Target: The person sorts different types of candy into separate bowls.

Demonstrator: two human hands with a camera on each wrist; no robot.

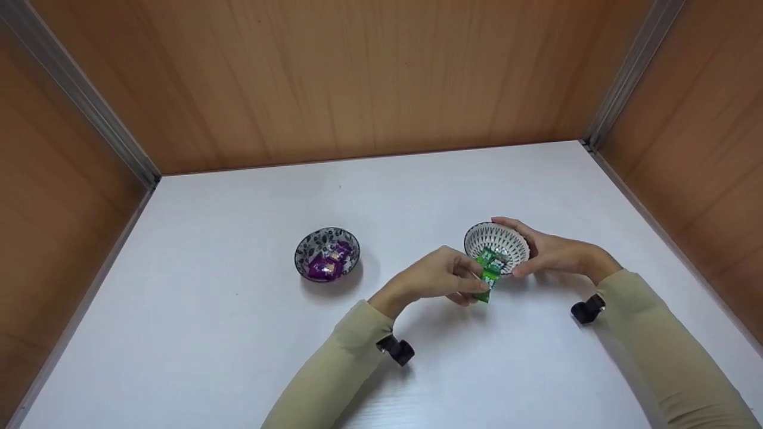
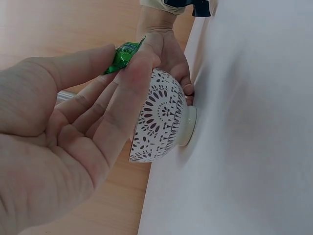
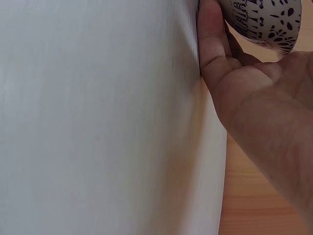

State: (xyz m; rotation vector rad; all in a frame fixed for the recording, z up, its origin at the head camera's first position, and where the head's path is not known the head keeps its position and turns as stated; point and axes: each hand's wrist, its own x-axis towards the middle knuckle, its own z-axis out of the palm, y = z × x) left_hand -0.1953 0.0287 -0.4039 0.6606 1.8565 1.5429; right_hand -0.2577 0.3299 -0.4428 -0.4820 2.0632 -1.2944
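Between thumb and fingers, my left hand [image 1: 446, 277] pinches a green-wrapped candy [image 1: 490, 280] at the near rim of a white bowl with a dark pattern [image 1: 486, 237]. More green candy wrappers [image 1: 492, 257] lie inside that bowl. In the left wrist view the pinched green candy [image 2: 124, 56] shows beside the upright bowl [image 2: 164, 117], whose foot is on the table. My right hand [image 1: 551, 255] holds the bowl from its right side, fingers behind and thumb at the near side. In the right wrist view the bowl [image 3: 266, 22] is partly cut off.
To the left stands a second bowl with a dark leaf pattern [image 1: 307, 249], holding purple-wrapped candies [image 1: 326, 267]. Both bowls are on a white table [image 1: 208, 333]. Wood panels [image 1: 357, 77] rise at the back and both sides. Each sleeve carries a small black camera [image 1: 396, 350].
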